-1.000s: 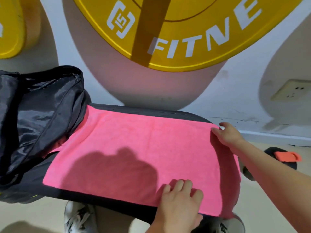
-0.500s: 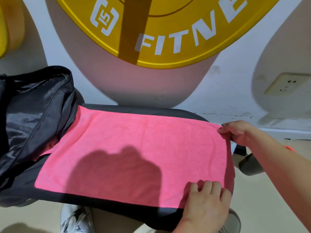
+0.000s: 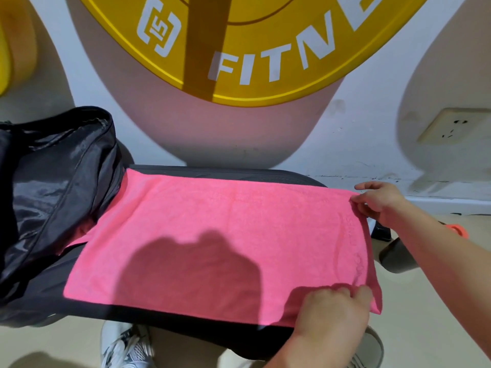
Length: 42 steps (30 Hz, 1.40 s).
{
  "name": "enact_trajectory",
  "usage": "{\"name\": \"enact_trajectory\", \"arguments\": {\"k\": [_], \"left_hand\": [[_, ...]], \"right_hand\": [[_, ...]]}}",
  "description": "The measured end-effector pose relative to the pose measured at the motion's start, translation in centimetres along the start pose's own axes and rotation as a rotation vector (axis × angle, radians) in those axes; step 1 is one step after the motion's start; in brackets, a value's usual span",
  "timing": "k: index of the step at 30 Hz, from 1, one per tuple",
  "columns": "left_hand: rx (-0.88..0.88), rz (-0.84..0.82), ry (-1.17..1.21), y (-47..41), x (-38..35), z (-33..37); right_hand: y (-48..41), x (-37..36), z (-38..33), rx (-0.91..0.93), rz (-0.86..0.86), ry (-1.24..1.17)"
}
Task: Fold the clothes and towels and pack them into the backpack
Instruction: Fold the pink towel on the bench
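Note:
A pink towel (image 3: 212, 235) lies spread flat across a black bench (image 3: 34, 296). My right hand (image 3: 382, 203) pinches the towel's far right corner. At the near right corner my left hand (image 3: 332, 312) has its fingers curled over the towel's edge and grips it. The black backpack (image 3: 47, 187) stands at the bench's left end, its top open, and the towel's left edge reaches under it.
A wall with a yellow fitness sign (image 3: 239, 49) rises just behind the bench. A wall socket (image 3: 451, 126) is at the right. White sneakers (image 3: 125, 349) show below the bench. An orange-and-black object (image 3: 457, 229) lies on the floor to the right.
Both hands slid right along the towel to its right-hand corners. My left hand went from lying flat on the near edge to gripping the corner; my right hand now pinches the far corner.

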State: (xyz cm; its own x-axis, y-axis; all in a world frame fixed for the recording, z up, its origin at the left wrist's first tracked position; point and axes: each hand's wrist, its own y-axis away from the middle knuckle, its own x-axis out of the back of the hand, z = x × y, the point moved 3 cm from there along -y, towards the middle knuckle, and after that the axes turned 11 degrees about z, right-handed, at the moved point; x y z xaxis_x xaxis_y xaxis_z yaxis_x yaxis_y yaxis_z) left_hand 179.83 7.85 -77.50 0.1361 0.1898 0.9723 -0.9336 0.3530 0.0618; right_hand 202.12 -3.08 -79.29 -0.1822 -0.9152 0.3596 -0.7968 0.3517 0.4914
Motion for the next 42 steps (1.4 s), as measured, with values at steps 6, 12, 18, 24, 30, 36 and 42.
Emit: {"name": "enact_trajectory", "arguments": {"k": [6,12,18,24,30,36,42], "left_hand": [[-0.102,-0.027,0.378,0.5,1.6,1.9],[0.021,0.105,0.583,0.1,1.9,1.6],[0.122,0.210,0.692,-0.3,1.6,2.7],[0.448,0.235,0.998,-0.2,0.7,1.5],[0.439,0.203,1.093,0.2,1.3,3.5],[0.407,0.321,1.077,1.6,4.9,2.7],[0.470,0.455,1.003,5.1,10.2,-2.7]], "right_hand": [[-0.3,0.5,1.0,0.033,0.026,-0.014],[-1.4,1.8,1.8,0.120,0.033,0.230],[-1.2,3.1,1.1,0.348,0.240,0.476],[-1.2,3.9,0.6,0.414,0.285,0.589],[0.3,5.5,-0.6,0.449,0.221,0.727],[2.7,6.6,-4.4,0.360,0.172,0.631],[7.9,2.7,-11.5,0.400,-0.156,0.558]]}}
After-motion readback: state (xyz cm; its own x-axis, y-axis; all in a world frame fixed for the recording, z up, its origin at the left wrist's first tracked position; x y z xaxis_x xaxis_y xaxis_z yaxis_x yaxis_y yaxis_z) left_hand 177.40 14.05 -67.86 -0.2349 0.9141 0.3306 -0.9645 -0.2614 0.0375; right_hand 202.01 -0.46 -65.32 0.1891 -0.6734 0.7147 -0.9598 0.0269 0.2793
